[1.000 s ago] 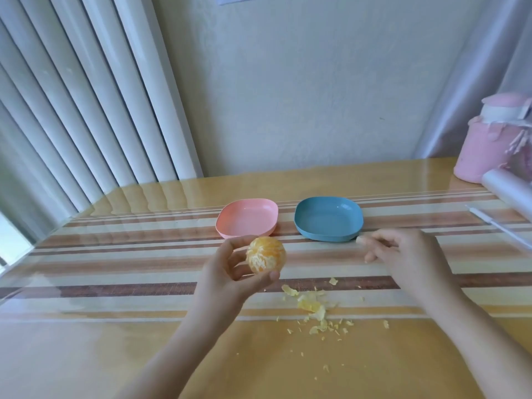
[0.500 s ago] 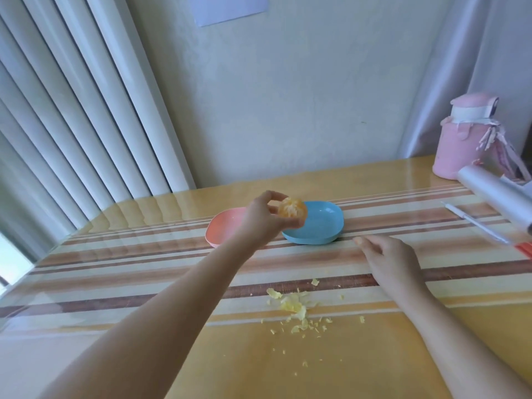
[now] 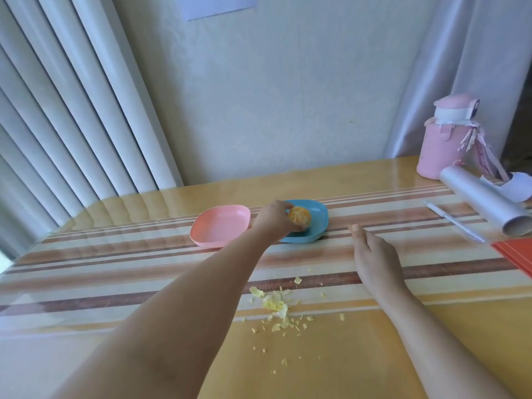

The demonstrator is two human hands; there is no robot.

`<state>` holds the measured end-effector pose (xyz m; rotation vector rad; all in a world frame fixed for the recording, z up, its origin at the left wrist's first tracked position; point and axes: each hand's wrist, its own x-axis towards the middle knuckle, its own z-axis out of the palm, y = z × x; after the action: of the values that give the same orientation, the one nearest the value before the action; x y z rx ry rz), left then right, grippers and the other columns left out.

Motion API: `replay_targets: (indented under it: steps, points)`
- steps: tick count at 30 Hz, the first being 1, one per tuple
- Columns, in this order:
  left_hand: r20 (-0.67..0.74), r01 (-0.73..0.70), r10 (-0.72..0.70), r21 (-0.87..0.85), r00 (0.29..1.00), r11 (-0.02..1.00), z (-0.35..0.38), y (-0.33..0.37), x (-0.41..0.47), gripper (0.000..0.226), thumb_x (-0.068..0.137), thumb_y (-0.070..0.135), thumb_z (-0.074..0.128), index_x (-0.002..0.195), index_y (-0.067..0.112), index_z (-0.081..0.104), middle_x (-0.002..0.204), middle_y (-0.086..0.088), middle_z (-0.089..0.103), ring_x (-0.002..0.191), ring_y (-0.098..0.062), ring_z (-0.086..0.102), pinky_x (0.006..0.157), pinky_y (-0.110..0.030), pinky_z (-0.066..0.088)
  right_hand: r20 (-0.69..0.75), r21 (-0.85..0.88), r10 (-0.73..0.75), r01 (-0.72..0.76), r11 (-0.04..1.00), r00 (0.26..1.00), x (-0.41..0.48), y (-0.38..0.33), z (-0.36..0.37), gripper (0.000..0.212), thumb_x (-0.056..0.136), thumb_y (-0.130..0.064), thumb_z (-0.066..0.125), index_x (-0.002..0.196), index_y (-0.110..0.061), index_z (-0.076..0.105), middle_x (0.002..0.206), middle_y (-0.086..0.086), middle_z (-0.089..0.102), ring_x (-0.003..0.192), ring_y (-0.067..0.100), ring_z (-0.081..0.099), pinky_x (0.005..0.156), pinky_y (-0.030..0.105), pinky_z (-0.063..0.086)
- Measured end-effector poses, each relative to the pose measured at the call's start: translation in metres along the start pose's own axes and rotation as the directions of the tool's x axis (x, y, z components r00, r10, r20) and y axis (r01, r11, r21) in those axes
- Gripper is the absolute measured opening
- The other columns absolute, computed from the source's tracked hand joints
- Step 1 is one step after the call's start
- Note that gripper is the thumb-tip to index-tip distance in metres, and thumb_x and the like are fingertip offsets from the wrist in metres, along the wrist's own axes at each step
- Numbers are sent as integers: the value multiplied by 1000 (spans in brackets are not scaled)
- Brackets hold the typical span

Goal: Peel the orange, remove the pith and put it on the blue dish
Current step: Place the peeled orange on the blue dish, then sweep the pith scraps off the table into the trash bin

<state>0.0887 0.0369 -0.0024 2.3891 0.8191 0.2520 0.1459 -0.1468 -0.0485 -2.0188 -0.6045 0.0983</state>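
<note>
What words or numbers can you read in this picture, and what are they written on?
No words, numbers or signs can be read here.
The paper on the wall looks blank.
The pink bottle shows no label; any print on it is too blurred to read.
The pen is too small to show any print.
The blue dish and the pink dish are plain, with no writing.

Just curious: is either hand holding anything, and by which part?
The left hand grips the peeled orange by its sides, at the blue dish. The right hand holds nothing.
</note>
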Motion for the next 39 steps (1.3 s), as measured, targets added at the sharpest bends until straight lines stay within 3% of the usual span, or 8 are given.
replay_targets:
  steps: [10, 14, 22, 28, 31, 33, 35, 39]
  points:
    - [-305, -80, 107, 99, 947, 992, -55, -62, -111, 35, 96, 27, 57, 131, 23, 58, 145, 4, 49, 126, -18, 52, 99, -26, 38, 280, -499, -1, 147, 854, 960, -4, 0, 15, 65, 102, -48, 11, 153, -8, 15, 162, 5, 9, 149, 17, 6, 119, 31, 8]
    - [-135, 121, -100, 154, 986, 981, -63, -122, -156, 52, 103, 39, 36, 151, 20, 29, 161, 0, 15, 148, -19, 19, 115, -33, 18, 373, -610, 9, 238, 756, 928, -20, -7, 25, 70, 100, -52, 4, 154, -8, 2, 162, 8, -4, 149, 17, -2, 120, 32, 0]
    - [40, 34, -50, 325, 998, 945, -28, -128, -168, 57, 105, 40, 15, 155, 14, 6, 163, -4, -6, 149, -17, -10, 119, -34, -5, 665, -389, -164, 525, 757, 729, -86, -44, 43, 63, 101, -51, 12, 155, -19, 3, 161, -7, -6, 147, 5, -6, 113, 20, -8]
    - [167, -156, 118, 238, 979, 959, -11, -101, -193, 55, 105, 41, 16, 154, 19, 12, 163, 1, 2, 149, -10, -5, 117, -24, -5, 794, -111, -250, 538, 836, 554, -126, -50, 23, 56, 101, -52, 25, 148, -24, 36, 155, -14, 30, 142, -2, 22, 115, 16, 12]
    - [220, -215, 180, 149, 959, 965, -10, -98, -223, 54, 104, 42, 17, 154, 22, 13, 160, 11, 3, 145, 1, -5, 111, -10, -9, 775, -59, -266, 484, 873, 574, -139, -45, -2, 81, 87, -74, 24, 120, -11, 62, 122, 0, 66, 114, 7, 57, 102, 31, 42]
    - [260, -232, 209, 61, 943, 971, -13, -95, -242, 55, 102, 45, 18, 153, 25, 21, 156, 19, 9, 141, 9, 0, 104, -1, -8, 709, -11, -292, 424, 906, 642, -134, -44, -15, 70, 86, -67, 32, 118, -16, 68, 121, -13, 66, 113, -10, 55, 99, 13, 39]
    - [284, -202, 201, -25, 938, 979, -19, -91, -252, 60, 96, 52, 18, 150, 30, 32, 152, 24, 20, 140, 11, 12, 103, 3, 1, 626, -21, -338, 449, 893, 702, -118, -43, -18, 54, 92, -53, 37, 134, -26, 56, 139, -21, 49, 127, -18, 34, 103, 0, 21]
    - [228, -114, 132, -89, 965, 989, -27, -87, -247, 60, 94, 56, 20, 148, 35, 34, 148, 21, 36, 137, 3, 30, 104, -7, 16, 674, -295, -165, 468, 833, 720, -77, -33, -3, 61, 100, -51, 23, 154, -25, 9, 159, -15, 1, 144, -2, -4, 112, 18, -2]
